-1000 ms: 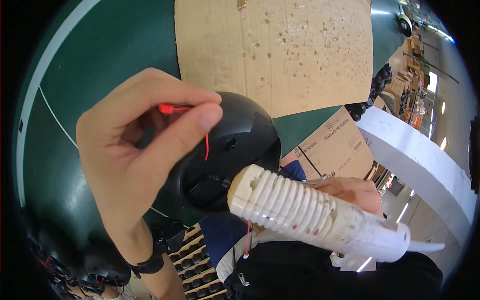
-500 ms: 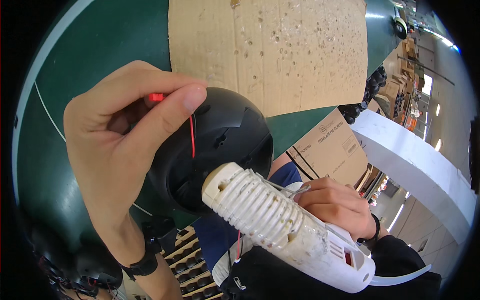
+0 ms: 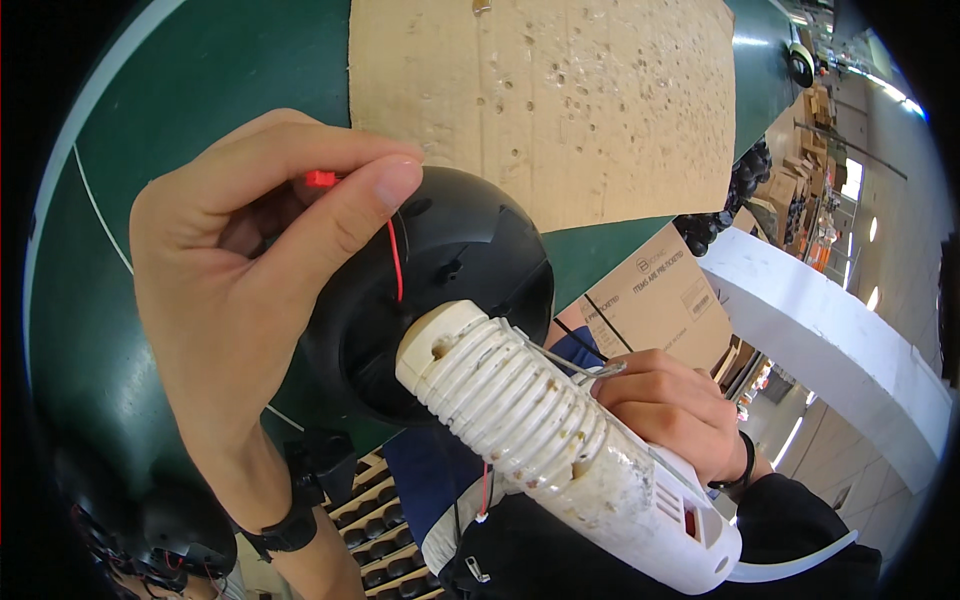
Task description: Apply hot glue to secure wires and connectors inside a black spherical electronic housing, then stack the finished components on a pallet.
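Observation:
My left hand [image 3: 235, 225] pinches a thin red wire [image 3: 396, 262] between thumb and forefinger. A small red connector [image 3: 321, 179] shows between those fingers. The wire runs down into a round, hollow black plastic shell [image 3: 490, 215] below the hand. My right hand [image 3: 665, 405] is wrapped round the handle side of a white hot glue gun [image 3: 535, 405], its grip mostly hidden behind the body. The gun's ribbed, stained front end points into the shell's hollow beside the wire, hiding the nozzle tip. A translucent glue stick [image 3: 795, 568] sticks out of its rear.
A pitted cardboard sheet [image 3: 540, 110] lies on the green table [image 3: 220, 75]. A printed carton [image 3: 650, 290] stands by a white curved rail [image 3: 820, 325] at right. More black shells [image 3: 185, 525] sit at lower left, and a rack of small black parts [image 3: 385, 540] is below.
The glue gun has shifted slightly left and up, its front end further over the shell's hollow. My left hand keeps its pinch on the wire, a little higher.

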Available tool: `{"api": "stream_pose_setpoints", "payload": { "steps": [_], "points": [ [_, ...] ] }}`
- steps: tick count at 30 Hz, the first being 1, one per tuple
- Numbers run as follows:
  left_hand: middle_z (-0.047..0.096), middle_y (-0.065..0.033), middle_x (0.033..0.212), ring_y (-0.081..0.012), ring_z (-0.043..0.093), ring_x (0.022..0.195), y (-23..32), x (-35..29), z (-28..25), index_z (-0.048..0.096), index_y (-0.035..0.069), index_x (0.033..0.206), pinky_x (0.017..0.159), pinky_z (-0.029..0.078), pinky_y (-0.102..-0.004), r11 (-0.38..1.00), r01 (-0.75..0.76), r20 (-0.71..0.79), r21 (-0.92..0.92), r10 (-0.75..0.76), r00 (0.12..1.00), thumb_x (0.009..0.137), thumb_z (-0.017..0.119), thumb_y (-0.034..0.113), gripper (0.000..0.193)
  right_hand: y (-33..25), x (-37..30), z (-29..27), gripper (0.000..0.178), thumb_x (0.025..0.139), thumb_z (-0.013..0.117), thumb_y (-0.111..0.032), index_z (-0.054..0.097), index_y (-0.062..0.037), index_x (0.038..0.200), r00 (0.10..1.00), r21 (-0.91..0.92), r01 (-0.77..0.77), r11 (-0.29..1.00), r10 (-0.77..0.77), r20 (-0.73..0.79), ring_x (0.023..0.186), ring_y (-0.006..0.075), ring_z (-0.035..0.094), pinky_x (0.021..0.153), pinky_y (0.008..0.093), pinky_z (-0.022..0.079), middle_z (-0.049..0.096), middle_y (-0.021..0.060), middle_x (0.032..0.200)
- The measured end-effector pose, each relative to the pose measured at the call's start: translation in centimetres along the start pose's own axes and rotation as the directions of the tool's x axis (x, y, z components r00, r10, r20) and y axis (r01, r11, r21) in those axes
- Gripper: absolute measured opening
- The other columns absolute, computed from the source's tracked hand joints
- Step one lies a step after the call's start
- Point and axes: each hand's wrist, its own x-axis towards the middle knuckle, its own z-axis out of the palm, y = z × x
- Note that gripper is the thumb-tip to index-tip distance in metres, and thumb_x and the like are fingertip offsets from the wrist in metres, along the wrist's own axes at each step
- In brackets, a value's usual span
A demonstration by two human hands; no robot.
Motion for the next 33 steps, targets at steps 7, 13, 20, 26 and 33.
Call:
{"api": "stream_pose_setpoints", "payload": {
  "steps": [7,13,20,26,33],
  "points": [
    [0.063,-0.0041,0.084,-0.0077,0.054,0.076,-0.1,-0.3,-0.2,0.071,-0.003,0.095,0.068,0.041,-0.0192,1.0,-0.003,-0.011,-0.007,0.003,1.0,0.086,0.07,0.003,0.011,-0.6,0.0,-0.2,0.027,0.075,0.07,-0.01,0.061,0.0081,0.094,1.0,-0.065,-0.019,0.998,0.02,0.005,0.081,0.0346,0.065,0.054,0.0332,0.052,0.062,0.0185,0.089],
    [0.062,-0.003,0.084,-0.0067,0.053,0.075,0.1,-0.5,-0.6,0.071,-0.003,0.095,0.065,0.039,-0.0186,1.0,-0.016,-0.014,-0.001,0.016,1.0,0.087,0.07,0.004,0.011,-1.2,0.0,-0.4,0.027,0.076,0.069,-0.009,0.061,0.0081,0.094,0.999,-0.082,-0.026,0.996,0.03,0.039,0.08,0.0328,0.065,0.052,0.0322,0.051,0.062,0.0172,0.088],
    [0.06,-0.0007,0.081,-0.0032,0.045,0.062,0.0,-0.7,-0.5,0.071,-0.002,0.095,0.051,0.03,-0.0188,0.999,-0.03,-0.034,0.018,0.031,0.999,0.087,0.069,0.005,0.01,-1.3,-0.3,-0.5,0.031,0.072,0.07,-0.011,0.06,0.0082,0.095,0.998,-0.044,-0.043,0.998,0.045,0.049,0.079,0.0319,0.065,0.053,0.0316,0.051,0.062,0.0168,0.088],
    [0.054,-0.004,0.079,-0.004,0.043,0.056,-0.5,-2.6,-2.4,0.068,-0.003,0.095,0.047,0.03,-0.0177,0.994,-0.108,-0.009,0.002,0.108,0.994,0.088,0.067,0.007,0.013,-0.8,-0.7,-0.5,0.032,0.072,0.069,-0.011,0.06,0.0089,0.095,0.995,-0.045,-0.061,0.997,0.065,0.072,0.078,0.033,0.065,0.058,0.0337,0.053,0.061,0.0175,0.088],
    [0.052,-0.0075,0.079,-0.0066,0.044,0.053,-0.5,-5.0,-3.7,0.068,0.0,0.09,0.045,0.032,-0.018,0.989,-0.133,0.063,-0.065,0.138,0.988,0.086,0.073,0.021,0.022,-1.0,0.0,-1.0,0.031,0.073,0.069,-0.011,0.059,0.0097,0.095,0.996,0.031,-0.062,0.998,0.06,0.06,0.077,0.0349,0.064,0.063,0.037,0.054,0.061,0.0193,0.087]
  ]
}}
